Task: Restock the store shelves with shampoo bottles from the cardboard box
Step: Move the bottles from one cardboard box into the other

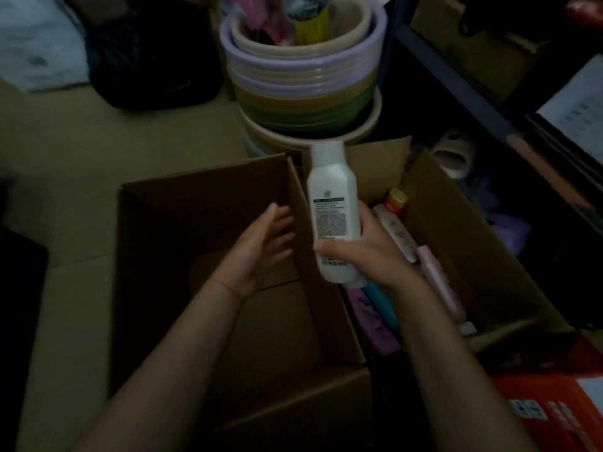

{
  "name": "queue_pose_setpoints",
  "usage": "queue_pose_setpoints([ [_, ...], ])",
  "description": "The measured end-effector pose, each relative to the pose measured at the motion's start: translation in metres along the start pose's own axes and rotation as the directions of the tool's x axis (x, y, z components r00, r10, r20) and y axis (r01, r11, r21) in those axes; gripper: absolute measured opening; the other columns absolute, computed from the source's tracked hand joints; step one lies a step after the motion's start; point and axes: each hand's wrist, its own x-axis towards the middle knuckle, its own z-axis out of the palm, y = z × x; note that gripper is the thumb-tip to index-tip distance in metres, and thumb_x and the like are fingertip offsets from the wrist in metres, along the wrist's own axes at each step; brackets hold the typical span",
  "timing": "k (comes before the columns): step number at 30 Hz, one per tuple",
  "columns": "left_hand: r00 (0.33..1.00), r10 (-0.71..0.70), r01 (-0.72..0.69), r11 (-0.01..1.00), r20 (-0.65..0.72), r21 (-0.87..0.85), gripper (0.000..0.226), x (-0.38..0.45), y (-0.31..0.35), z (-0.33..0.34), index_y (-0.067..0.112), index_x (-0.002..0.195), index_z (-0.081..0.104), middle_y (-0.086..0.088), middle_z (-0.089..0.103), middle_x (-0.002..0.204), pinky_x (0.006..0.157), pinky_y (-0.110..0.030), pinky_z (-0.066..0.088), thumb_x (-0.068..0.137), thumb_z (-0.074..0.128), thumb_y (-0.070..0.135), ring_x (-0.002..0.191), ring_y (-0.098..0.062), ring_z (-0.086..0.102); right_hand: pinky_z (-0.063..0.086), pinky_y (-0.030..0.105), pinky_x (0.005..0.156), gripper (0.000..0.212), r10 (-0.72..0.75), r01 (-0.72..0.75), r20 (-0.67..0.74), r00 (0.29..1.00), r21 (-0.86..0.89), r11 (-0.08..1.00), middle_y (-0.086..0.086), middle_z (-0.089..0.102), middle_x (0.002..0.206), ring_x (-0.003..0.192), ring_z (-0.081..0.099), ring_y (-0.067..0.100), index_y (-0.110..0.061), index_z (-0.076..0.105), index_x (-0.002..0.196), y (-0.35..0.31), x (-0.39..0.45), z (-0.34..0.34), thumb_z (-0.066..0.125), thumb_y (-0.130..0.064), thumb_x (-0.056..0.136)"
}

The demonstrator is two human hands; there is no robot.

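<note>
Your right hand [365, 252] is wrapped around the lower half of a white bottle [332, 210], thumb across the printed label and fingers curled behind, so the bottle stands tilted with its far end pointing away from you. Your left hand [264, 239] holds nothing; its fingers are straight and spread, palm turned toward the bottle and just beside it, likely ready to steady or take it. Both hands hover over the seam between two boxes. The left box [182, 203] under your open hand shows only bare cardboard inside, as far as the dim light lets you see. The right box [456, 230] holds the remaining stock: a pink bottle [437, 282], a gold-capped bottle [395, 200] and darker ones lying beneath your wrist. You appear to have one bottle lifted clear and ready to carry. Beyond the boxes sits a stack of tubs [303, 76], and the dark shelving [489, 102] runs along your right, near enough to reach.
</note>
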Motion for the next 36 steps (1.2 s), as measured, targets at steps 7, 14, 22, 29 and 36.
queue_pose_setpoints([
  [7,0.998,0.013,-0.019,0.994,-0.065,-0.106,0.053,-0.011,0.013,-0.058,0.004,0.134,0.055,-0.017,0.069,0.113,0.078,-0.041,0.058,0.088,0.070,0.027,0.099,-0.029,0.070,0.059,0.037,0.078,0.063,0.181,-0.181,0.163,0.970,-0.010,0.983,-0.001,0.071,0.107,0.093,0.071,0.014,-0.021,0.058,0.120,0.004,0.039,0.104,0.085,-0.041,0.068],
  [14,0.857,-0.346,0.328,0.938,-0.382,-0.113,0.045,-0.005,-0.082,-0.120,0.003,0.130,0.054,-0.016,0.067,0.102,0.066,-0.039,0.054,0.091,0.069,0.020,0.083,-0.028,0.066,0.053,0.044,0.084,0.054,0.518,-0.518,-0.009,0.855,-0.021,0.855,0.015,0.059,0.124,0.110,0.061,0.033,-0.007,0.045,0.133,0.088,0.077,0.159,0.071,-0.016,0.087],
  [22,0.816,-0.323,0.347,0.937,-0.479,-0.041,0.021,0.004,-0.086,-0.112,0.012,0.114,0.060,-0.009,0.059,0.099,0.075,-0.032,0.043,0.100,0.051,0.024,0.088,-0.022,0.057,0.045,0.026,0.062,0.009,0.463,-0.461,0.056,0.884,-0.047,0.886,0.013,0.060,0.109,0.085,0.060,0.021,-0.013,0.057,0.100,0.067,0.069,0.148,0.047,-0.014,0.101],
  [29,0.976,-0.037,0.066,0.989,-0.214,0.130,0.061,0.041,-0.028,0.012,0.022,0.143,0.046,-0.010,0.060,0.135,0.091,-0.033,0.049,0.091,0.058,0.050,0.120,-0.027,0.060,0.055,0.028,0.062,0.021,-0.032,0.061,-0.093,0.995,0.317,0.946,0.010,0.068,0.073,0.062,0.065,0.021,-0.009,0.064,0.094,-0.014,0.031,0.034,0.044,-0.008,0.101],
  [36,0.912,0.154,0.047,0.882,-0.380,0.469,0.104,0.075,-0.045,0.096,0.022,0.157,0.020,-0.009,0.047,0.149,0.110,-0.047,0.042,0.076,0.078,0.053,0.135,-0.032,0.047,0.044,0.025,0.056,0.017,0.344,-0.377,-0.367,0.864,-0.020,0.926,0.001,0.057,0.074,0.067,0.054,0.014,-0.020,0.055,0.079,0.086,0.094,-0.059,0.052,-0.024,0.095],
])
